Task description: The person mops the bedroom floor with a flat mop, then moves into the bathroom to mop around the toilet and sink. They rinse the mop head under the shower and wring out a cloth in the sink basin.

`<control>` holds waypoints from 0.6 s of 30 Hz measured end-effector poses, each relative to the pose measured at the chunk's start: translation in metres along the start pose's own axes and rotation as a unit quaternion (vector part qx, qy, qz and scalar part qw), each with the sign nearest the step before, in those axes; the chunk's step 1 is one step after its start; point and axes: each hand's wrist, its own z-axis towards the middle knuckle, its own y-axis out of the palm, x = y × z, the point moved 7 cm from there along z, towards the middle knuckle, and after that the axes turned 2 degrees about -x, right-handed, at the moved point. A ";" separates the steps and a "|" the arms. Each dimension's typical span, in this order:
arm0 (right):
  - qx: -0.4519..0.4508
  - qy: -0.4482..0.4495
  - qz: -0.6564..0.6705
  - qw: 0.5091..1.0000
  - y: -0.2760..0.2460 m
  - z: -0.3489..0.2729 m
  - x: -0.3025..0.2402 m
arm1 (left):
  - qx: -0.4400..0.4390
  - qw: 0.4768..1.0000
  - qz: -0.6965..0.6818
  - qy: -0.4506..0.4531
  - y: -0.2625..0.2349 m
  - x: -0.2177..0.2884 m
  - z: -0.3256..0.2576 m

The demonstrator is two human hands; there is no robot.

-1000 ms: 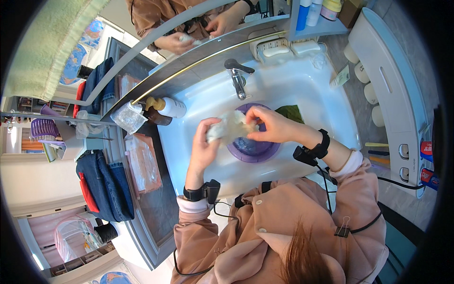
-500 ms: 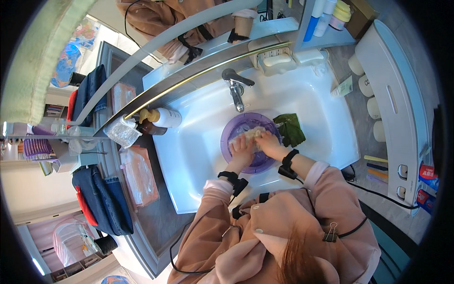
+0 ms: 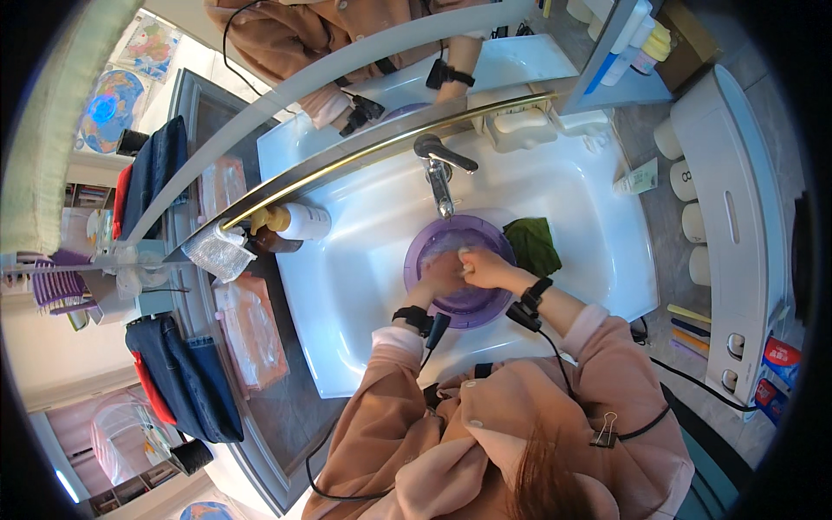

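A round purple basin [image 3: 501, 309] with water in it sits in the white sink. Inside it my hands meet close together. My right hand [image 3: 488, 269] is closed in a fist at the water's surface, a small pale bit of the cream cloth [image 3: 465, 250] showing at its fingers; the rest of that cloth is hidden. Low in the water and blurred, my left hand [image 3: 444, 273] touches the right one, and its fingers cannot be made out. Against the basin's right side lies a crumpled dark green cloth [image 3: 534, 246].
Above the basin stands a chrome faucet [image 3: 440, 173]. A white pump bottle [image 3: 305, 222] is on the sink's left edge, and soap in a dish [image 3: 520, 121] is at the back. A white cup holder unit [image 3: 732, 217] stands right. Cables trail from both wrist straps.
My hands were spread on the cream cloth. Now the right has closed into a fist, the left has sunk lower, and the cloth is almost out of sight.
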 end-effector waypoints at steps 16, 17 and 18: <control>0.136 -0.025 0.259 0.956 -0.104 -0.081 -0.044 | 0.169 0.960 -0.224 -0.024 -0.073 0.018 -0.088; 0.160 -0.018 0.256 0.953 -0.098 -0.083 -0.028 | 0.168 0.966 -0.197 -0.019 -0.078 0.022 -0.094; 0.177 -0.006 0.270 0.946 -0.090 -0.084 -0.013 | 0.170 0.963 -0.206 -0.019 -0.082 0.026 -0.099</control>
